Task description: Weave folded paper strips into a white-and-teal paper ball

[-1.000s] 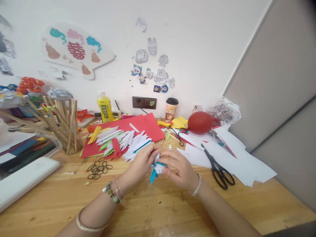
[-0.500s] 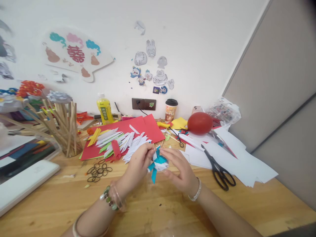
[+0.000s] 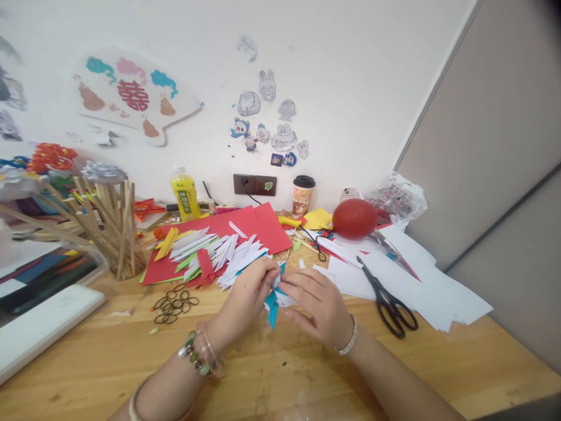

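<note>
One wooden table (image 3: 245, 383) reaches back to the wall. Over its middle, well in from the right edge, the right hand (image 3: 321, 304) has come closer, fingers laid across the folded paper (image 3: 272, 311); I can't tell if it grips. The left hand (image 3: 249, 292) pinches that blue-and-white paper, which shows less blue than a moment ago.

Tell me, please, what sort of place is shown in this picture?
Probably a craft desk, at home or in a small studio. Black scissors, a pile of paper pieces and many wooden sticks share the table.
</note>
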Available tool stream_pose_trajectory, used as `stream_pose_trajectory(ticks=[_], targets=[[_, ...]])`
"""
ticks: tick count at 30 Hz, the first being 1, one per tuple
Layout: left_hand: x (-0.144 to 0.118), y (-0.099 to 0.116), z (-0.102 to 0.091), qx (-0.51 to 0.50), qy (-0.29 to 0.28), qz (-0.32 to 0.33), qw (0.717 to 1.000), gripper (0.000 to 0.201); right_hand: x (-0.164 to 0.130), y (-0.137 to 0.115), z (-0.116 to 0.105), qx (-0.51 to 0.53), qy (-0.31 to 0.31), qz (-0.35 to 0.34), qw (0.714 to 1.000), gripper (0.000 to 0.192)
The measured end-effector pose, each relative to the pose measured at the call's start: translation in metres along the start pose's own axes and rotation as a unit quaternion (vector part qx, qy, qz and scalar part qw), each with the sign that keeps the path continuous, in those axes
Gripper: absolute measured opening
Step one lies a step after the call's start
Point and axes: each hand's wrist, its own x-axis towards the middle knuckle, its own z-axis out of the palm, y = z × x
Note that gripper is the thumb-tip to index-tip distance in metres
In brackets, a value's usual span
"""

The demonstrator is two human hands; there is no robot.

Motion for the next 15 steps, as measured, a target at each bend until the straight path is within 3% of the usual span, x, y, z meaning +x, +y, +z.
stream_pose_trajectory(ticks=[7,12,15], targets=[[-0.0009,0.0005,-0.0005,-0.014,0.025,0.0,1.0,0.015,-0.0027,0.0012,-0.0007,0.016,0.008,-0.012,1.0,0.038],[0.0004,0.0052,-0.0023,-0.031,0.008,-0.017,0.999,0.015,-0.0001,0.001,-0.0017,0.051,0.004,0.001,0.999,0.037],[0.0016,0.0047,-0.004,-0.036,0.035,-0.035,0.998,0.015,0.0018,0.001,-0.0026,0.057,-0.005,-0.006,0.998,0.042]])
